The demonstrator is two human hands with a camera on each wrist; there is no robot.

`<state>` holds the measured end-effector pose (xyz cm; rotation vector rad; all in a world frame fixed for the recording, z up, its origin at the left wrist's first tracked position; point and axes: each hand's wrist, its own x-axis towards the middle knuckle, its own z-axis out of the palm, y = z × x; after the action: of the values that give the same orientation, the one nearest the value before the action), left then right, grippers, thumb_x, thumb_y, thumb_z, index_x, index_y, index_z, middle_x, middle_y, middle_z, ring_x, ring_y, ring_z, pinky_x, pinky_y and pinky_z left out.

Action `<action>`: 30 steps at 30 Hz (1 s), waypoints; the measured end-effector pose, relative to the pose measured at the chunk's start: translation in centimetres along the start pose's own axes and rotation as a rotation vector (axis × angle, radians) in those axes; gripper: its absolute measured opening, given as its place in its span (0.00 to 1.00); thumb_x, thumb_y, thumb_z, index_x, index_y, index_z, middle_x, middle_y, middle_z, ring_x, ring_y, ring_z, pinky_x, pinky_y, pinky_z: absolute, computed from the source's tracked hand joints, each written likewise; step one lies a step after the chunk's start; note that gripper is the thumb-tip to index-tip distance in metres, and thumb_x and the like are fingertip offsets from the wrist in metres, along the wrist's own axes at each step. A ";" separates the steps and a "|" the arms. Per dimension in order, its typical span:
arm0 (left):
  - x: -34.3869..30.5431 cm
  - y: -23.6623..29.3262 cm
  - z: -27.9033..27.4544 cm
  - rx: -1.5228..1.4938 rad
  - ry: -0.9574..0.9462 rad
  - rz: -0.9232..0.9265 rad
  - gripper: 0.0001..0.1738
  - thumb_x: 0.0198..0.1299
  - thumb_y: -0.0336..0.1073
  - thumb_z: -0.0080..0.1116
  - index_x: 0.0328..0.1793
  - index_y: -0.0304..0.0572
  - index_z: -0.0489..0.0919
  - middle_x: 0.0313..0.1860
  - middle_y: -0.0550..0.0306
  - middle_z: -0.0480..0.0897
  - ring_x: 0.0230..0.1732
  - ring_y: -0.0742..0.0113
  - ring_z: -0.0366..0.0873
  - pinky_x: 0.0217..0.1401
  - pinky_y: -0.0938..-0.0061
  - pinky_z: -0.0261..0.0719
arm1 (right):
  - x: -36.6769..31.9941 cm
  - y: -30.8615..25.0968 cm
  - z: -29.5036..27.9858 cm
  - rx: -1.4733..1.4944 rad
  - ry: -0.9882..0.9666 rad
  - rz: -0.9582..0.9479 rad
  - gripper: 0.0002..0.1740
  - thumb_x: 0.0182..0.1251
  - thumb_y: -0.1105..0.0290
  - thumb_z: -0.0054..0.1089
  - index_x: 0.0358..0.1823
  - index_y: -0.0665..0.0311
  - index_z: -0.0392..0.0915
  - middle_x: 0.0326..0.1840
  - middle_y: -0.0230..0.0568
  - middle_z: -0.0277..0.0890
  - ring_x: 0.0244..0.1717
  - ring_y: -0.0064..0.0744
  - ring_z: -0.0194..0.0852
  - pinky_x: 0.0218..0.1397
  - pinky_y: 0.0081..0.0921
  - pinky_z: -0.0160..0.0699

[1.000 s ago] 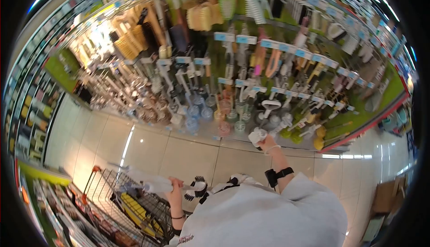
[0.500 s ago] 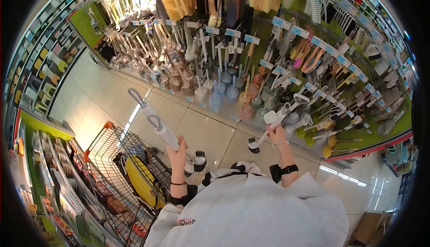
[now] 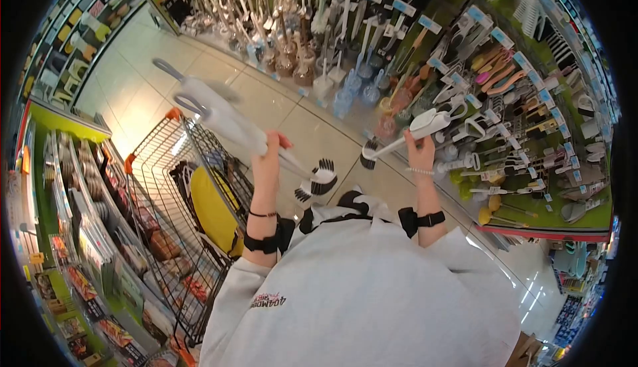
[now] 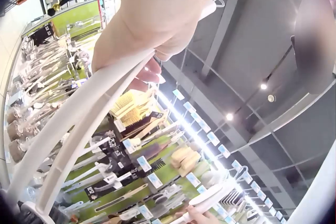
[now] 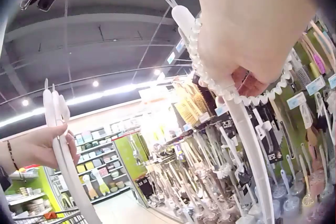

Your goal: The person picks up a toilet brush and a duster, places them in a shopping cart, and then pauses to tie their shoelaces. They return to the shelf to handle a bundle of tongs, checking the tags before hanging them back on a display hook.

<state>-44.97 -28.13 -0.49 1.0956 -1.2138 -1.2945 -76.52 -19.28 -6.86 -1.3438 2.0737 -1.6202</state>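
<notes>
My left hand (image 3: 269, 153) grips two white long-handled brushes (image 3: 219, 118) together by their shafts. Their looped handles point up and left over the cart, and their black-and-white bristle heads (image 3: 322, 179) hang in front of my chest. My right hand (image 3: 420, 146) holds a third white brush (image 3: 425, 125) by its thick handle, with its dark bristle head (image 3: 369, 154) pointing left toward the other heads. The left wrist view shows the left hand (image 4: 157, 19) wrapped round the two shafts (image 4: 79, 124). In the right wrist view, the right hand (image 5: 252, 29) clasps its ribbed handle (image 5: 247, 129).
A wire shopping cart (image 3: 156, 161) stands at my left with a yellow item (image 3: 211, 211) inside. A display wall of hanging brushes (image 3: 465, 68) with blue price tags fills the upper right. Low shelves of goods (image 3: 80, 221) run along the left, and pale tiled floor (image 3: 133, 94) lies between.
My right hand has taken the white brush away from the display and brought it in toward me. My left hand has raised its two brushes higher. The view has swung left.
</notes>
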 end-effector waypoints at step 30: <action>16.5 -1.3 -6.0 -0.007 0.129 0.057 0.11 0.63 0.36 0.46 0.29 0.40 0.64 0.20 0.63 0.63 0.23 0.73 0.62 0.34 0.74 0.67 | 16.8 -8.5 26.3 0.379 -0.554 -0.129 0.13 0.64 0.66 0.47 0.46 0.65 0.63 0.28 0.41 0.67 0.28 0.31 0.66 0.33 0.26 0.64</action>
<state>-40.45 -45.07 -2.00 1.1137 -1.1358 -1.1660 -65.20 -49.40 -3.76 -1.5761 1.3172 -1.3802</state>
